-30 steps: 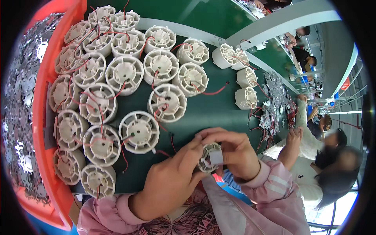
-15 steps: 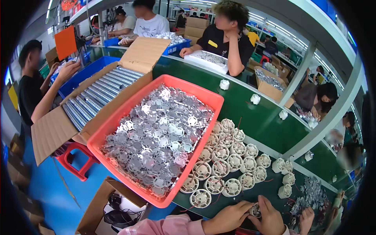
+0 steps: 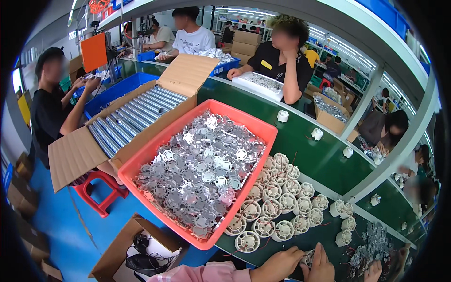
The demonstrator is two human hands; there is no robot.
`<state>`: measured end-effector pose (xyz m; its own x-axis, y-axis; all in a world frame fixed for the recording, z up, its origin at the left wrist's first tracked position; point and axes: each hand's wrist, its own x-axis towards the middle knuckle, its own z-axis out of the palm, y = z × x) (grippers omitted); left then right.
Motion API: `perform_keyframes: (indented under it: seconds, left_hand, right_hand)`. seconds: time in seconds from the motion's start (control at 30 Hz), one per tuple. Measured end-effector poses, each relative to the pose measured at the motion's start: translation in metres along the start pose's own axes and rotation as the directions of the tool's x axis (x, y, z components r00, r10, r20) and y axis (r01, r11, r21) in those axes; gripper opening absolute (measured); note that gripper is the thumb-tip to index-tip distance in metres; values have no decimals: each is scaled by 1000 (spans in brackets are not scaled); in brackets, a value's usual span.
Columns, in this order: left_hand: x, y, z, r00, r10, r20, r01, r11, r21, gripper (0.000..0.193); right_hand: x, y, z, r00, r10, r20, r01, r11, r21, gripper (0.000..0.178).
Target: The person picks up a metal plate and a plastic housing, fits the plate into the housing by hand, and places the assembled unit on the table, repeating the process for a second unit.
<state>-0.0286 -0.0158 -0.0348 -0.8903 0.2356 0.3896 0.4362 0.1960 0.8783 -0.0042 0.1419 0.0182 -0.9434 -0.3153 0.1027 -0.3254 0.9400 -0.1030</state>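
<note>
At the table's near edge, a small round housing (image 3: 307,258), pale with some silvery metal on it, sits between my hands, partly covered by fingers. My right hand (image 3: 321,269) pinches it between thumb and raised fingers. From the other side my left hand (image 3: 278,264), in a pink sleeve, has its fingers bent together at the housing's edge; whether they pinch something small is hidden. Just beyond my hands, several white round housings (image 3: 283,230) with spoked tops and thin red wires stand in rows. Left of them is a red tub (image 3: 126,175) heaped with flat silvery metal plates (image 3: 197,169).
A cardboard box (image 3: 75,157) of silvery rods lies behind the tub. Another person's hand (image 3: 374,271) is at a pile of metal pieces (image 3: 373,244) on the right. An open carton (image 3: 110,256) with black cables and a red stool (image 3: 101,192) are lower left. Co-workers sit across.
The whole view has shifted, so the scene sits slightly lower and farther right. Both my hands stay at the round housing, with the right fingers now more upright.
</note>
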Motion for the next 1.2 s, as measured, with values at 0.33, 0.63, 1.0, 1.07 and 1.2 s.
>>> perform_keyframes:
  seconds: [0.33,0.63,1.0,1.07,1.2]
  left_hand:
    - [0,3,-8,985,-9,173,40,983,-179,58]
    - [-1,-9,-24,959,-30,281,77,985,-157,65]
    - [2,-3,-23,986,-97,139,127,965,-228,30]
    - [2,2,-21,987,-101,123,130,959,-254,33]
    - [3,4,-25,981,-162,108,190,923,-335,36]
  right_hand:
    - [28,8,-94,996,-26,85,0,958,287,57]
    - [224,69,-95,964,-24,-265,122,925,359,50]
    - [371,144,-5,959,229,168,-239,970,42,73]
    - [389,158,-22,967,249,49,-252,963,95,80]
    - [456,219,-11,978,151,-142,-149,989,23,79]
